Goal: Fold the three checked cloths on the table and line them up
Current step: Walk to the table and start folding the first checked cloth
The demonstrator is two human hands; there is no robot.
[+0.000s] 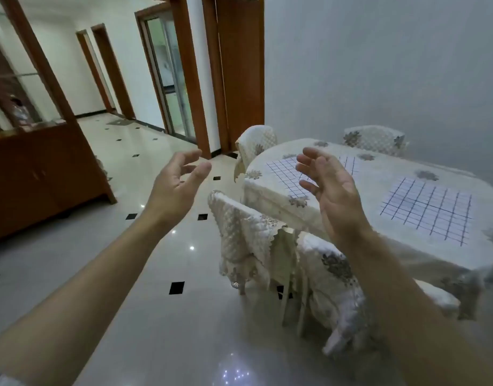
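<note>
A table under a cream flowered tablecloth stands at the right. White cloths with a dark blue check lie flat on it: one at the right, one at the far left end, and a strip of another shows behind my right hand. Both my arms are stretched out in the air, short of the table. My left hand hovers over the floor with fingers loosely spread and holds nothing. My right hand is raised with straight fingers, empty, and hides part of the left cloths.
Chairs with quilted cream covers stand around the table: two near ones between me and it, two more on the far side. A wooden cabinet stands left. Glossy tiled floor lies ahead, doorways behind.
</note>
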